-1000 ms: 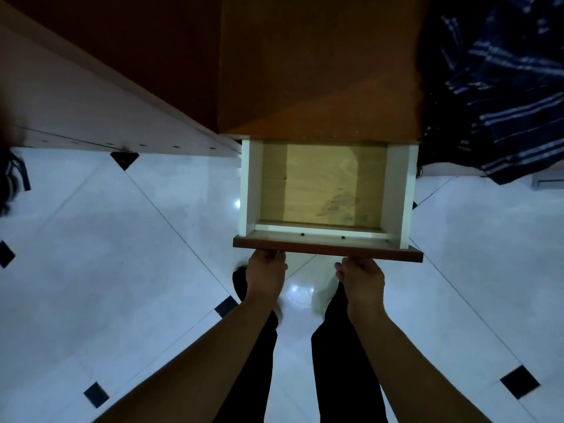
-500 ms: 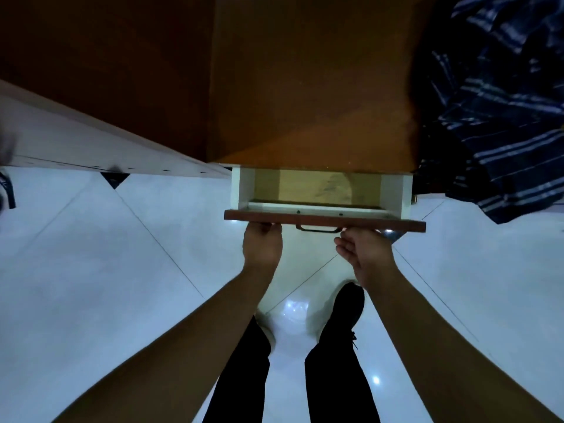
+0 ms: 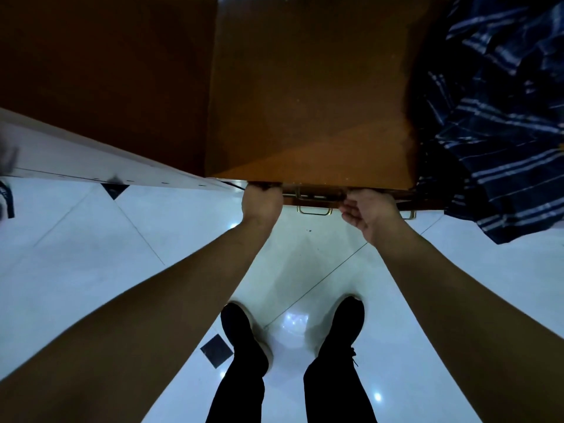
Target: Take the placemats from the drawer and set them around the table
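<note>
The drawer front (image 3: 314, 197), dark wood with a brass handle (image 3: 314, 210), sits almost flush under the brown cabinet top (image 3: 305, 102); its inside is hidden. My left hand (image 3: 262, 203) presses against the front's left part, its fingertips tucked under the cabinet edge. My right hand (image 3: 370, 213) presses the front to the right of the handle, with the thumb showing. No placemats are in view.
A dark blue striped cloth (image 3: 503, 117) hangs over the cabinet's right side. A white panel (image 3: 91, 160) runs along the left. Below is glossy white tiled floor (image 3: 122, 254), where my black shoes (image 3: 244, 337) stand close to the cabinet.
The drawer, open and showing a bare wooden bottom a second ago, has slid back in under both hands until only its front shows. I have stepped closer.
</note>
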### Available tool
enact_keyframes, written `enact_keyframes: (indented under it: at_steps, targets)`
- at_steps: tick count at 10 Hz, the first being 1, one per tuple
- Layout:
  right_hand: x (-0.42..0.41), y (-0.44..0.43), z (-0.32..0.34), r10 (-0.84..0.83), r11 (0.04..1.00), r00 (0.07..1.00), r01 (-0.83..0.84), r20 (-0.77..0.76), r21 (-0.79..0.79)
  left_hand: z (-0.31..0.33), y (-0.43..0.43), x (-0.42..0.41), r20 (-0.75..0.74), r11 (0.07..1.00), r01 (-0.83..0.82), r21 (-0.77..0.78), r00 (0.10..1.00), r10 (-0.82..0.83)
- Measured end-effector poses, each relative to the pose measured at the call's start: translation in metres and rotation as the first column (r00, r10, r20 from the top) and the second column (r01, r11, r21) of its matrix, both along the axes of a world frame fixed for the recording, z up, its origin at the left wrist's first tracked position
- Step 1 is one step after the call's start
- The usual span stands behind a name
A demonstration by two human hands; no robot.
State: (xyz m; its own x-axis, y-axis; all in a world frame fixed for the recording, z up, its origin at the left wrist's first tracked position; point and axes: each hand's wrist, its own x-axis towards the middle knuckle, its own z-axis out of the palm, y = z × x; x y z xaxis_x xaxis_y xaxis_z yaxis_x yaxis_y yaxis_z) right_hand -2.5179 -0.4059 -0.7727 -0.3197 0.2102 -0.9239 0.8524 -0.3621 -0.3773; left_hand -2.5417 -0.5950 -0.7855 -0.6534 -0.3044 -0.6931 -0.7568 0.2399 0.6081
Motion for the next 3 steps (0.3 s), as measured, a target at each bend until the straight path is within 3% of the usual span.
enact_keyframes:
  at_steps: [1, 2, 3]
  targets:
    - [0.007, 0.003, 0.005, 0.094, 0.994, 0.995, -0.093, -0.024, 0.058, 0.005, -0.003, 0.005, -0.008, 0.991, 0.112, -0.078, 0.994, -0.113]
    - [0.021, 0.004, 0.016, 0.284, 0.947, 0.956, -0.269, -0.067, 0.174, 0.021, -0.009, 0.018, -0.023, 0.923, 0.317, -0.219, 0.944, -0.329]
    - [0.045, 0.006, 0.047, 0.576, 0.752, 0.817, -0.512, -0.035, 0.416, 0.061, -0.007, 0.035, -0.068, 0.805, 0.493, -0.330, 0.838, -0.541]
